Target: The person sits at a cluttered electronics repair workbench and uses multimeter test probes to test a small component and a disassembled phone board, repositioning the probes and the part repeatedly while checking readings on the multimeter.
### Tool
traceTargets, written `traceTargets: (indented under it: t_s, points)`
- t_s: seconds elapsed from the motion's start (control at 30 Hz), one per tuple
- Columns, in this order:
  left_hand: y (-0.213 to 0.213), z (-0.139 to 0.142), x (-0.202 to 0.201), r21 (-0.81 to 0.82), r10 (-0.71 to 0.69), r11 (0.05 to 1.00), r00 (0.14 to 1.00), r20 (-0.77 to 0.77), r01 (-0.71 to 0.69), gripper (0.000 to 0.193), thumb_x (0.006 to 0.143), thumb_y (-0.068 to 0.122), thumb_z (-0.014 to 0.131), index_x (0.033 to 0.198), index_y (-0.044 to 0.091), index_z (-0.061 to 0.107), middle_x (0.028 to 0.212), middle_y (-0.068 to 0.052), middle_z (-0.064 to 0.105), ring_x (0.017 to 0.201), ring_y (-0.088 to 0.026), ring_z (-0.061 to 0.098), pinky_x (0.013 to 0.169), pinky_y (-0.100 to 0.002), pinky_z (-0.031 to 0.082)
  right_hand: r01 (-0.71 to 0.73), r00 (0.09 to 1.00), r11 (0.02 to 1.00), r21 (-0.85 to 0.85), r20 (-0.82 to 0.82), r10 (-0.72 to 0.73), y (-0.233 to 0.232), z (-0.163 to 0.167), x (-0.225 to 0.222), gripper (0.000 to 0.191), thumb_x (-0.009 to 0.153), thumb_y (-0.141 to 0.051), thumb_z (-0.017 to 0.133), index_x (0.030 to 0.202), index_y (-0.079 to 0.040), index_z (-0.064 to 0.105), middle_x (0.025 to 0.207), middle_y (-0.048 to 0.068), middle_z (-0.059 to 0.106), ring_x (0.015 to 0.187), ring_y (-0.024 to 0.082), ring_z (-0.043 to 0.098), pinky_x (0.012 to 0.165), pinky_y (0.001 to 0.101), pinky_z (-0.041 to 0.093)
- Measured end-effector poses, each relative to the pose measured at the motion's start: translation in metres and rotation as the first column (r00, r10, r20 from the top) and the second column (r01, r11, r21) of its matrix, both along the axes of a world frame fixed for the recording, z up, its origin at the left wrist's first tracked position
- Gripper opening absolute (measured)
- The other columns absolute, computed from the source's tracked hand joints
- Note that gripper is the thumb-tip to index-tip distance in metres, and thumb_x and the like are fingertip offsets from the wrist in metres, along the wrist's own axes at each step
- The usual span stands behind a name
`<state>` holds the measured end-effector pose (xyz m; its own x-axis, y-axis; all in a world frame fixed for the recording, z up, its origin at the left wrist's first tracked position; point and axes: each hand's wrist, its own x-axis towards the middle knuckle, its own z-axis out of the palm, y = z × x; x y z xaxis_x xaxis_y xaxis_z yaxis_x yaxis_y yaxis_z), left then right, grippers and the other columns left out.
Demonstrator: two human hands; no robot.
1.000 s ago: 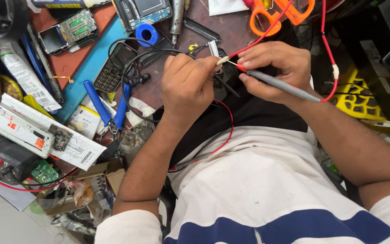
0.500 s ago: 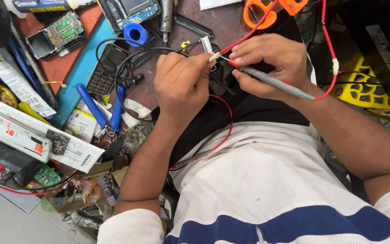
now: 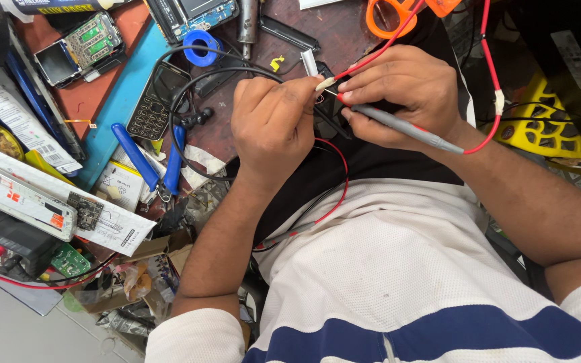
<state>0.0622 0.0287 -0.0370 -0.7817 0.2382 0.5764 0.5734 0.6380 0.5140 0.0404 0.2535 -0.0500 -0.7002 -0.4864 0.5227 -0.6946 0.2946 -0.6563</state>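
Grey, red-tipped test probe (image 3: 398,126) gripped in right hand (image 3: 405,94) fingers, left hand (image 3: 274,121) fingers pinched on a small part

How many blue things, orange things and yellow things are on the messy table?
Blue: 2, the pliers with blue handles and the blue ring-shaped spool.
Orange: 1, the orange-handled tool.
Yellow: 2, the yellow tray and the small yellow clip.
Total: 5.

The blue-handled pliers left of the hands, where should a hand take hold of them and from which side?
Grip the blue-handled pliers by the two blue handles, together, near mid-length. They lie flat with handles pointing up and away, jaws toward the person amid clutter, so come from above at the handle end, beside the keypad phone.
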Motion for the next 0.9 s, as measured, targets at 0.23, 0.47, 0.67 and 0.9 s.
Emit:
traceTargets:
  t_s: [0.23,0.47,0.67,0.9]
  points:
    - [-0.0003,0.0001,-0.0001,0.005,-0.003,1.000,1.000,-0.006,0.003,0.019,0.091,0.000,0.080,0.106,0.007,0.071,0.089,-0.001,0.070,0.081,-0.021,0.060,0.077,-0.037,0.044,-0.002,1.000,1.000,-0.009,-0.005,0.002,-0.0012,-0.0008,-0.0009,0.021,0.086,-0.005,0.089,0.102,-0.004,0.075,0.106,0.009,0.077,0.105,0.025,0.075,0.088,0.0321,0.059]
    - [-0.0010,-0.0002,0.0004,0.012,-0.002,1.000,1.000,-0.001,0.002,0.019,0.091,-0.001,0.080,0.106,0.007,0.071,0.090,-0.001,0.070,0.081,-0.021,0.060,0.078,-0.037,0.045,-0.016,1.000,1.000,-0.011,-0.020,0.016,-0.0020,-0.0015,-0.0021,0.021,0.086,-0.004,0.089,0.101,-0.004,0.075,0.105,0.008,0.077,0.103,0.024,0.075,0.088,0.0324,0.059]
    - [-0.0011,-0.0016,-0.0002,0.010,-0.005,1.000,1.000,-0.004,0.005,0.020,0.090,-0.002,0.080,0.106,0.007,0.071,0.092,-0.001,0.071,0.082,-0.021,0.061,0.079,-0.036,0.045,-0.004,1.000,1.000,-0.002,-0.021,0.004,-0.0017,-0.0017,-0.0029,0.020,0.086,-0.005,0.089,0.101,-0.005,0.076,0.105,0.008,0.077,0.104,0.024,0.075,0.090,0.0323,0.059]
    - [-0.0011,-0.0023,-0.0002,0.020,0.011,1.000,1.000,-0.017,-0.010,0.020,0.088,-0.002,0.081,0.105,0.007,0.072,0.092,-0.001,0.071,0.081,-0.022,0.061,0.080,-0.036,0.047,-0.008,1.000,1.000,-0.007,-0.012,0.008,-0.0017,-0.0029,-0.0036,0.020,0.086,-0.005,0.089,0.101,-0.005,0.076,0.106,0.007,0.077,0.104,0.024,0.074,0.090,0.0319,0.059]
